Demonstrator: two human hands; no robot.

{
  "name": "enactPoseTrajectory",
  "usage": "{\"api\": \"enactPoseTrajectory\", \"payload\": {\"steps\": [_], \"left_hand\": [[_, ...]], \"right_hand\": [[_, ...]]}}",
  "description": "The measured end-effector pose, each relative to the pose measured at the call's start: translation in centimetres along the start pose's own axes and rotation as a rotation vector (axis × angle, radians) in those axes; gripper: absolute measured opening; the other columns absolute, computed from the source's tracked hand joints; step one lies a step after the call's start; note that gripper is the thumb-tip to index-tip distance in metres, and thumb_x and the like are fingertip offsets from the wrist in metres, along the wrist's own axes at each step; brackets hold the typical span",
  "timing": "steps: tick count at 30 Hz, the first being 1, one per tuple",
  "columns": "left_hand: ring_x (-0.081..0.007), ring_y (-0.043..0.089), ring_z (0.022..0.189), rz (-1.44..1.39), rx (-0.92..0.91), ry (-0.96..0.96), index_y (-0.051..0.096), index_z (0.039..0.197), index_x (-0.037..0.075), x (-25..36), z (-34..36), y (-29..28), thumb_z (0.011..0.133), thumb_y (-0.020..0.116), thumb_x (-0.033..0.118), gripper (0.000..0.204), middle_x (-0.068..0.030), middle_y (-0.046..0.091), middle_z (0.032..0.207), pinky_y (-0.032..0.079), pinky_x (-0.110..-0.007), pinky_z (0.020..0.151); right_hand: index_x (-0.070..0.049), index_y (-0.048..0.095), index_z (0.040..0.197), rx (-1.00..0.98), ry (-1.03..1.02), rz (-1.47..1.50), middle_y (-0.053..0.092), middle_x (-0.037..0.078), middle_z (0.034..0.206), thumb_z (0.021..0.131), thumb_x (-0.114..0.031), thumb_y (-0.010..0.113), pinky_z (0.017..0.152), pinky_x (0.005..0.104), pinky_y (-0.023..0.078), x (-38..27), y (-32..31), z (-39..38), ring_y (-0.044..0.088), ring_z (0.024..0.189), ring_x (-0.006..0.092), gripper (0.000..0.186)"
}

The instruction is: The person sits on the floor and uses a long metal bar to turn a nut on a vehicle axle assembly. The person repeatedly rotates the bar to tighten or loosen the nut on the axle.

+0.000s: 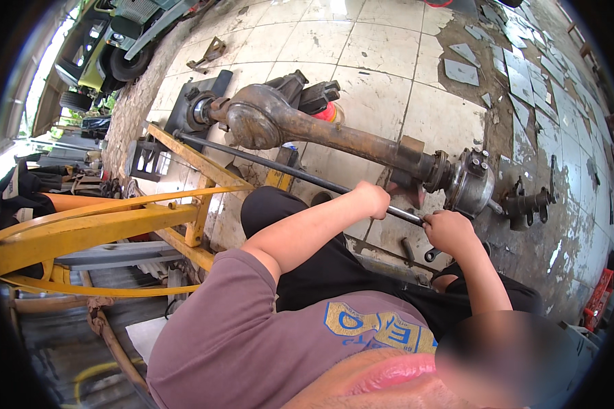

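Note:
A long dark steel rod [280, 166] lies slantwise in front of a rusty axle housing [361, 142] with a round differential bulge. My left hand [373, 200] is closed around the rod close to its right end, where the metal looks brighter. At the very end of the rod, my right hand [449, 230] has its fingers curled shut on the tip. Just beyond the right hand is the greasy wheel-end hub [472, 183] of the axle. My fingers hide the rod's exact end fitting.
A yellow metal frame [95, 235] stands close on the left. Beneath my hands lie dark tools, including a wrench [432, 254]. A dark metal part [529, 203] sits right of the hub. Broken tiles [462, 71] lie at the far right; a vehicle [109, 44] stands far left.

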State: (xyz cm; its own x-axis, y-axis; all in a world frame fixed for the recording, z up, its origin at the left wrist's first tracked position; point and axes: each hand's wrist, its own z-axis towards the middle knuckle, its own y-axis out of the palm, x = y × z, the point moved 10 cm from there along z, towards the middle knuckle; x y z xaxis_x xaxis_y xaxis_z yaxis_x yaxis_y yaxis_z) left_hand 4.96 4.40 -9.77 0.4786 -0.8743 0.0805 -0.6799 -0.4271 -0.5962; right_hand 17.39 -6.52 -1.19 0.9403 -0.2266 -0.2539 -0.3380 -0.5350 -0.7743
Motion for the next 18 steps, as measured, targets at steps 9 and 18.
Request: {"api": "enactPoseTrajectory", "payload": {"steps": [9,18], "left_hand": [[-0.0308,0.076,0.118,0.002,-0.013,-0.008,0.078,0.128,0.010,-0.3,0.8,0.7,0.094,0.072,0.039,0.045,-0.0130,0.080,0.125,0.061,-0.048,0.099],[-0.0306,0.076,0.119,-0.023,0.001,0.010,0.078,0.128,0.011,0.0,0.7,0.3,0.096,0.072,0.040,0.044,-0.0128,0.080,0.126,0.061,-0.048,0.099]], "right_hand": [[-0.006,0.083,0.105,0.091,-0.086,0.015,0.076,0.020,0.113,0.104,-0.032,0.059,0.094,0.0524,0.061,0.2,0.1,1.1,0.076,0.103,0.0402,0.035],[-0.008,0.084,0.103,0.042,-0.008,-0.096,0.079,0.018,0.104,0.103,-0.031,0.058,0.089,0.0509,0.063,0.4,0.4,0.2,0.078,0.097,0.0401,0.035]]}}
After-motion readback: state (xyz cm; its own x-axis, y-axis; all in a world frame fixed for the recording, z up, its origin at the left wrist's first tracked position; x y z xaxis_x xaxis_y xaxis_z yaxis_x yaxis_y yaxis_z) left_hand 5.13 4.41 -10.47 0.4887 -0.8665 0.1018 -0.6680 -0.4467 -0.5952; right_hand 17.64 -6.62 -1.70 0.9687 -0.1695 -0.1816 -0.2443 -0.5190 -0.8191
